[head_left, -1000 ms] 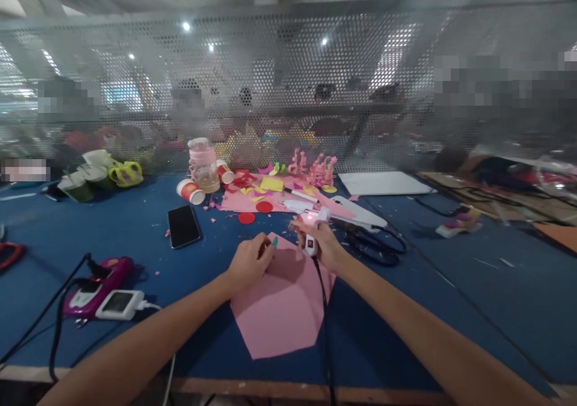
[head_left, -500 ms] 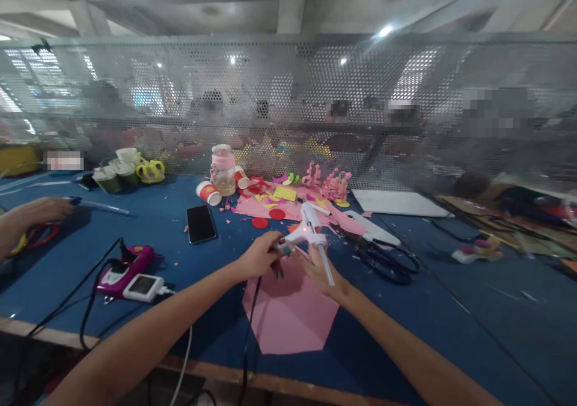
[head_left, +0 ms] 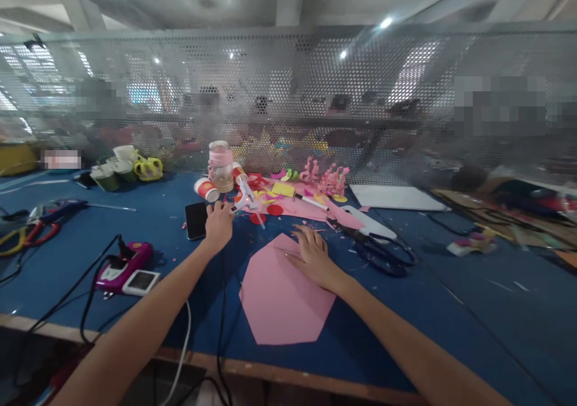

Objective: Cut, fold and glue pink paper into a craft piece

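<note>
The pink sheet (head_left: 282, 304) lay flat at the table's (head_left: 153, 220) near middle, its many-sided outline apparently cut; its upper face bore no attached pieces, so any joining there looked undone. The left hand (head_left: 219, 226) gripped the glue gun (head_left: 246, 197); the right hand's (head_left: 314, 256) grip was loosely open over the sheet's right edge.
</note>
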Demonstrator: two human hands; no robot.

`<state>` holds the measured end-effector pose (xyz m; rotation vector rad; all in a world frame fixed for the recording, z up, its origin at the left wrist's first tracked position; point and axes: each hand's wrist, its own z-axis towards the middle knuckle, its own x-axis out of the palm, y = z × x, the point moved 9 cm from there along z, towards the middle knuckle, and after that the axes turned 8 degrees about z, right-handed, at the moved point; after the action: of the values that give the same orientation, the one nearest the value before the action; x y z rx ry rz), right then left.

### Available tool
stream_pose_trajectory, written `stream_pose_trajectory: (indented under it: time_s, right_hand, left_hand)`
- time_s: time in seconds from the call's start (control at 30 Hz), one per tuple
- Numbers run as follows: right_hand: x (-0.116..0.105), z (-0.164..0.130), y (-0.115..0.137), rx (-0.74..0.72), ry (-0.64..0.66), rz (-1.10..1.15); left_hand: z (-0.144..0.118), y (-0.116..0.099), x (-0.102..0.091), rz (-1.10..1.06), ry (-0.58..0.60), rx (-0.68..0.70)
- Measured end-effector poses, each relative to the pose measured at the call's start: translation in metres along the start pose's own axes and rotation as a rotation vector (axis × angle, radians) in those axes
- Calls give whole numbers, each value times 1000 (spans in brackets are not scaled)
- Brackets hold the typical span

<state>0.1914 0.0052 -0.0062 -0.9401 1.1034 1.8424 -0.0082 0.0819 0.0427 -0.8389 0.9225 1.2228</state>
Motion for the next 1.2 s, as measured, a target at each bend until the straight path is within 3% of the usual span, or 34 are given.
stream_pose_trajectory:
  time_s: [0.23, 0.47, 0.63, 0.9, 1.0, 1.1, 1.2]
  right_hand:
    - [2, 0, -6, 47, -7, 11]
    - [-6, 0, 0, 38, -34, -57]
    - [-23, -2, 0, 144, -110, -183]
    - [-16, 0, -1, 175, 2, -109]
    - [-14, 0, -3, 207, 57, -19]
    - [-14, 0, -3, 230, 123, 57]
    - [-14, 1, -5, 270, 155, 132]
  left_hand:
    - [3, 9, 20, -46, 91, -14]
    - [-2, 15, 6, 128, 137, -81]
    - [-5, 11, 3, 203, 156, -59]
    - [1, 12, 6, 146, 189, 6]
    - [-1, 12, -2, 196, 162, -50]
    - [-6, -2, -15, 224, 76, -64]
    - [-16, -36, -27, 92, -59, 108]
